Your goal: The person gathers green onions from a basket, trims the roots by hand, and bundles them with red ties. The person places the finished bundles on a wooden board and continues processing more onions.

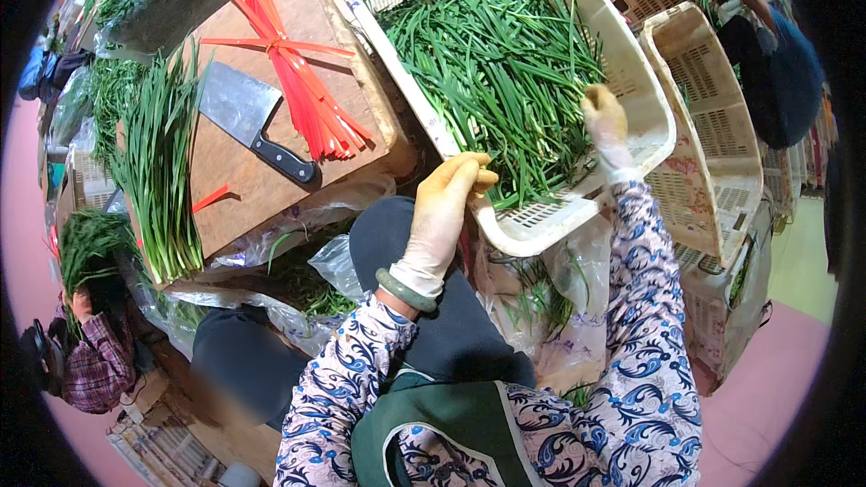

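Loose garlic chives point(494, 74) fill a white slatted plastic crate point(467, 149) in front of me. My right hand point(604, 115), in a pale, yellow-stained glove, is closed on some chives by the crate's right wall. Over the near left corner of the crate is my left hand point(443, 199), gloved alike, with its fingers curled and thumb against forefinger. Whether a leaf is pinched there is unclear. A greenish bangle point(406, 291) circles the left wrist.
On a wooden board point(230, 216) at left lie a cleaver point(254, 118), a bundle of red ties point(291, 67), a single red strip point(211, 198) and aligned chives point(159, 169). More crates point(703, 128) stand at right. People work at both sides; one hand point(82, 304) holds greens.
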A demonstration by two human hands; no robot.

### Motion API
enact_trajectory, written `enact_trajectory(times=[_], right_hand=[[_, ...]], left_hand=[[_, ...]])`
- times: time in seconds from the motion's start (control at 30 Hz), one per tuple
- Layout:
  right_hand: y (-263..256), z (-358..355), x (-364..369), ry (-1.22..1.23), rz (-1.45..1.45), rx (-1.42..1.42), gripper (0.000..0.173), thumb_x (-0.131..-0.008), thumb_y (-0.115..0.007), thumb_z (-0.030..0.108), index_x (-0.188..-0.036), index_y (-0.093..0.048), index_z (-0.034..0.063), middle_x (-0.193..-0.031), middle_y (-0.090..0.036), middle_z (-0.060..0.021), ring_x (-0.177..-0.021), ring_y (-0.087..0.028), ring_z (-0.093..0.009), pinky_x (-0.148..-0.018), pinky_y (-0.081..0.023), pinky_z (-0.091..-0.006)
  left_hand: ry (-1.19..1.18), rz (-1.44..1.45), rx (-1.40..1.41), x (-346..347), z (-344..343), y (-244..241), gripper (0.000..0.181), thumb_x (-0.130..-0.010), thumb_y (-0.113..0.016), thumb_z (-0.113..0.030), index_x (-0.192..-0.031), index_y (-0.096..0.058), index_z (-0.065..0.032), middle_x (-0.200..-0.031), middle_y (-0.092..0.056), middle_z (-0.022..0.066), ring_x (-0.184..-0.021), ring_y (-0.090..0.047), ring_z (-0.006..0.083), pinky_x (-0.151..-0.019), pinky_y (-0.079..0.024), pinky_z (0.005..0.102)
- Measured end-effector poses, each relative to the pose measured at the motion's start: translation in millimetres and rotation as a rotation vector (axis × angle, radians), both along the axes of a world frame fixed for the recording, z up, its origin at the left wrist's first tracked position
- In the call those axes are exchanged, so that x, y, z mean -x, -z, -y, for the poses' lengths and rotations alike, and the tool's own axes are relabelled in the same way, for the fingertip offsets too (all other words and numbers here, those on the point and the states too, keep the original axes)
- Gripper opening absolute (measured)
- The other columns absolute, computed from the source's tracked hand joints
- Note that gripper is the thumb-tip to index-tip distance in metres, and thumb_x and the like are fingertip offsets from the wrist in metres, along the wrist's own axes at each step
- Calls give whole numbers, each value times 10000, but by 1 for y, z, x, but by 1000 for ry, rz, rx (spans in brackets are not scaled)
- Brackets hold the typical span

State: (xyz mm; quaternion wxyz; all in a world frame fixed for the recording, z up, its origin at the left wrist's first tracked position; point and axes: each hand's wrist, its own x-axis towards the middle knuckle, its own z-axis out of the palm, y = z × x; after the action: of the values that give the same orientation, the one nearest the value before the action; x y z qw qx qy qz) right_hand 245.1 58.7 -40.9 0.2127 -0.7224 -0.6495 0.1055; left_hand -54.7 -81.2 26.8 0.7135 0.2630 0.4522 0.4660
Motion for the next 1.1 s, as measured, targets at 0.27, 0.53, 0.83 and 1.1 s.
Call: enact_trajectory(times=[0.27,0.53,0.83,1.1], right_hand=[[34,-33,-13,49,357,244,426,-802,-614,440,-1081,-600,119,-1013,-653,-137,-959,-613,-309,-824,-463,-423],[10,-42,-5,128,309,-136,192,-786,-639,323,-848,-646,141,-838,-648,-96,-824,-621,-298,-729,-462,-446],[13,-47,13,162,434,170,239,-746,-692,354,-943,-658,223,-1032,-598,-76,-1040,-525,-312,-830,-432,-459],[-24,-17,12,2,24,135,196,-764,-663,285,-847,-653,107,-748,-651,-50,-758,-620,-184,-769,-436,-381]], left_hand=[[84,181,131,-8,-8,7,401,-946,-449,-313,-1138,-549,24,-977,-621,118,-910,-585,191,-832,-452,310],[56,154,150,-5,-7,7,393,-950,-442,-293,-1135,-546,37,-972,-622,122,-894,-591,194,-825,-458,311],[59,122,151,-9,-8,5,398,-949,-446,-308,-1135,-555,27,-963,-630,114,-891,-592,183,-823,-460,308],[74,84,141,-14,-10,10,397,-946,-441,-321,-1120,-569,12,-961,-638,113,-870,-601,178,-796,-468,301]])
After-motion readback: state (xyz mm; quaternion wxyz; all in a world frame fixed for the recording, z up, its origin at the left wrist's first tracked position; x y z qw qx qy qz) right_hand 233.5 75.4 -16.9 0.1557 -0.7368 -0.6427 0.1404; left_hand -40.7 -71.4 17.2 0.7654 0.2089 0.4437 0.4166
